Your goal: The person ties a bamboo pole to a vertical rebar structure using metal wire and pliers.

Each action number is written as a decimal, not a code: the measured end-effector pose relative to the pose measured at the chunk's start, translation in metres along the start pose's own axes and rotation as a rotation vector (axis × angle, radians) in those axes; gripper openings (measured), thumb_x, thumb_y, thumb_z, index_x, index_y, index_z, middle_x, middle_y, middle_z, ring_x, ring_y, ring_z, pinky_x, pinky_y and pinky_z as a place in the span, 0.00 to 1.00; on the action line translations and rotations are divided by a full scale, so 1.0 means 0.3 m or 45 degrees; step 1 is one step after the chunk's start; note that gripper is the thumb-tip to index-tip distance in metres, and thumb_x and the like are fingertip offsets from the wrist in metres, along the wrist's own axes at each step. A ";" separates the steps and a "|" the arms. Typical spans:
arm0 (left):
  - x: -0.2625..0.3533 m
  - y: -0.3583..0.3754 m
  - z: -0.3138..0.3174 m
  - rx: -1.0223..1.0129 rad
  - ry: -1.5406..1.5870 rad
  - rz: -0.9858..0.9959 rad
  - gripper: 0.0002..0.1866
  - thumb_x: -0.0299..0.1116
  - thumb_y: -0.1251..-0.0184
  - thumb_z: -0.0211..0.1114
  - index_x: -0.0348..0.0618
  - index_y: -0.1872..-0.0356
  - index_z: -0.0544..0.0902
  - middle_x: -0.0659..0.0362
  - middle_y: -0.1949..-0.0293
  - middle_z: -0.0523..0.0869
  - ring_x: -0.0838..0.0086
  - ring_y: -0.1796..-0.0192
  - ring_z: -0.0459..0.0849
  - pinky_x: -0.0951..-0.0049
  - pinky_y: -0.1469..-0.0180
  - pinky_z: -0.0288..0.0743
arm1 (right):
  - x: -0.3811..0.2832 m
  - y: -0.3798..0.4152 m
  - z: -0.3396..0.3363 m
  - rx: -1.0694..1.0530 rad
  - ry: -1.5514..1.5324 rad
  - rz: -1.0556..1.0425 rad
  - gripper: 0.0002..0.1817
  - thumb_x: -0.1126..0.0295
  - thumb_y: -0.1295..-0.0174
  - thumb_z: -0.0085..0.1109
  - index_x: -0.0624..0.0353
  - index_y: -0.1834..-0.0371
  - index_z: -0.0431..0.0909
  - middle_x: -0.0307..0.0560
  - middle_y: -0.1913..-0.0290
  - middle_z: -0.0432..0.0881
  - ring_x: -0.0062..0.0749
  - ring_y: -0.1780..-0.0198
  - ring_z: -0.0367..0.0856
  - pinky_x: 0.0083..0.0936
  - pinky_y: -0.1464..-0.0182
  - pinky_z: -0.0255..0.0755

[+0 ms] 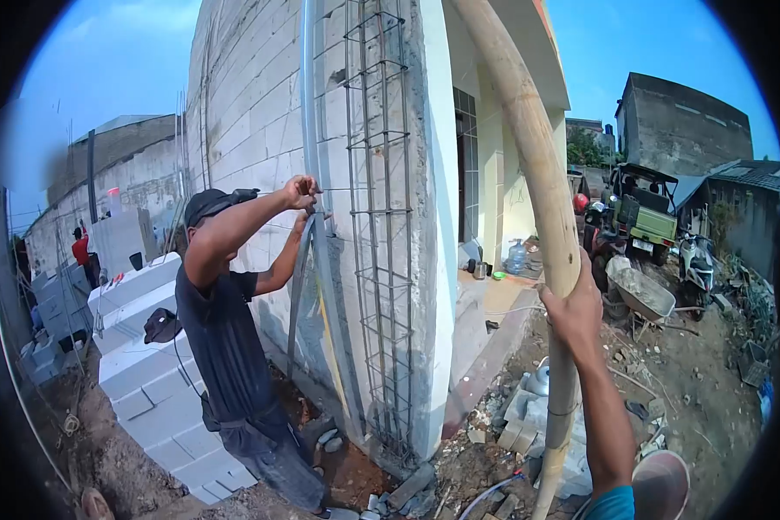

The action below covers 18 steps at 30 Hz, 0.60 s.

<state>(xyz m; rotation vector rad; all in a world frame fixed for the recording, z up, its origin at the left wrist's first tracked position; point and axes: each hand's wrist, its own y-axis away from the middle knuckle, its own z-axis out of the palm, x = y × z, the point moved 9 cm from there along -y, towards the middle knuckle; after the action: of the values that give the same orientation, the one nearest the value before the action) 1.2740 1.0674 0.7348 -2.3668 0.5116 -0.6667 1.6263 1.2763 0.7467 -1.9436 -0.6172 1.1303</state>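
My right hand is closed around a thick bamboo pole, which rises from the ground past the top of the view. The pole leans slightly and curves toward the upper left. My left hand is not in view. To the left of the pole, a rebar cage stands upright against the block wall. Beside it a co-worker in dark clothes holds both hands up at a long grey metal bar; exactly what they grip is too small to tell.
Stacked light blocks stand behind the co-worker. Rubble and broken bricks lie by the pole's foot. At right are a wheelbarrow, a motorbike, a green vehicle and a bucket. Another person in red is far left.
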 end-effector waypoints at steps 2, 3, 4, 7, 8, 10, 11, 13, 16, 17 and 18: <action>0.241 -0.145 -0.232 -0.062 -0.126 0.271 0.15 0.36 0.33 0.44 0.39 0.56 0.76 0.55 0.56 0.79 0.69 0.51 0.76 0.71 0.46 0.67 | -0.011 0.025 0.034 0.010 -0.055 -0.081 0.45 0.63 0.56 0.65 0.59 0.33 0.54 0.64 0.45 0.71 0.56 0.46 0.73 0.40 0.45 0.67; 0.320 -0.171 -0.297 -0.093 -0.177 0.329 0.15 0.35 0.33 0.43 0.38 0.55 0.75 0.55 0.55 0.78 0.69 0.51 0.76 0.71 0.46 0.67 | -0.024 0.030 0.054 -0.021 -0.096 -0.055 0.45 0.63 0.57 0.65 0.59 0.33 0.54 0.64 0.44 0.71 0.56 0.46 0.72 0.41 0.45 0.67; 0.339 -0.174 -0.307 -0.119 -0.216 0.330 0.15 0.34 0.32 0.43 0.38 0.55 0.74 0.55 0.55 0.78 0.70 0.51 0.76 0.72 0.45 0.66 | -0.029 0.040 0.076 -0.057 -0.131 -0.022 0.46 0.63 0.57 0.66 0.58 0.33 0.53 0.63 0.44 0.70 0.56 0.46 0.72 0.41 0.45 0.67; 0.401 -0.186 -0.325 -0.156 -0.246 0.248 0.14 0.31 0.32 0.41 0.37 0.56 0.73 0.57 0.54 0.77 0.72 0.52 0.74 0.73 0.44 0.65 | -0.036 0.049 0.135 -0.043 -0.043 -0.097 0.47 0.63 0.58 0.66 0.58 0.32 0.52 0.62 0.44 0.70 0.56 0.46 0.71 0.42 0.46 0.67; 0.399 -0.185 -0.324 -0.159 -0.235 0.145 0.12 0.30 0.33 0.41 0.37 0.59 0.73 0.58 0.55 0.77 0.74 0.53 0.74 0.74 0.45 0.65 | -0.048 0.047 0.144 -0.033 -0.053 -0.120 0.47 0.63 0.58 0.66 0.58 0.32 0.52 0.62 0.44 0.70 0.56 0.46 0.71 0.42 0.46 0.67; 0.412 -0.180 -0.316 -0.195 -0.193 0.119 0.12 0.28 0.34 0.41 0.37 0.60 0.73 0.59 0.58 0.77 0.75 0.55 0.73 0.76 0.47 0.65 | -0.045 0.053 0.193 -0.127 -0.104 -0.061 0.48 0.63 0.58 0.67 0.58 0.32 0.51 0.60 0.46 0.70 0.55 0.46 0.71 0.42 0.47 0.67; 0.397 -0.174 -0.303 -0.183 -0.188 0.097 0.12 0.29 0.34 0.41 0.37 0.60 0.73 0.58 0.58 0.77 0.75 0.55 0.73 0.75 0.47 0.65 | -0.039 0.053 0.216 -0.115 -0.097 -0.079 0.48 0.63 0.58 0.67 0.60 0.32 0.51 0.60 0.47 0.70 0.54 0.46 0.71 0.42 0.47 0.67; 0.385 -0.149 -0.295 -0.178 -0.194 0.081 0.12 0.30 0.35 0.42 0.37 0.61 0.74 0.58 0.59 0.77 0.74 0.56 0.74 0.74 0.49 0.66 | -0.053 0.060 0.253 -0.137 -0.110 -0.102 0.48 0.63 0.59 0.67 0.60 0.32 0.51 0.61 0.47 0.70 0.54 0.46 0.71 0.42 0.47 0.67; 0.375 -0.126 -0.301 -0.179 -0.215 0.072 0.12 0.33 0.35 0.44 0.38 0.62 0.74 0.57 0.60 0.78 0.73 0.58 0.75 0.72 0.50 0.67 | -0.075 0.081 0.315 -0.164 -0.098 -0.129 0.49 0.63 0.59 0.67 0.60 0.32 0.50 0.62 0.48 0.70 0.54 0.47 0.71 0.42 0.48 0.68; 0.382 -0.125 -0.296 -0.175 -0.221 0.074 0.13 0.33 0.36 0.44 0.38 0.62 0.75 0.56 0.61 0.78 0.73 0.58 0.76 0.72 0.51 0.68 | -0.087 0.092 0.341 -0.172 -0.082 -0.139 0.49 0.63 0.60 0.67 0.60 0.32 0.50 0.62 0.49 0.69 0.54 0.47 0.71 0.42 0.48 0.68; 0.390 -0.132 -0.297 -0.172 -0.231 0.076 0.13 0.34 0.36 0.44 0.38 0.63 0.75 0.56 0.61 0.79 0.73 0.59 0.76 0.71 0.52 0.68 | -0.105 0.102 0.364 -0.180 -0.085 -0.143 0.49 0.63 0.60 0.67 0.60 0.32 0.50 0.62 0.49 0.69 0.54 0.47 0.71 0.42 0.48 0.68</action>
<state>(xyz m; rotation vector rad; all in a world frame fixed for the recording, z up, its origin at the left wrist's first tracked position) 1.3239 0.9968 0.8603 -2.4972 0.5594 -0.3971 1.5164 1.2784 0.7052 -1.9689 -0.8520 1.1105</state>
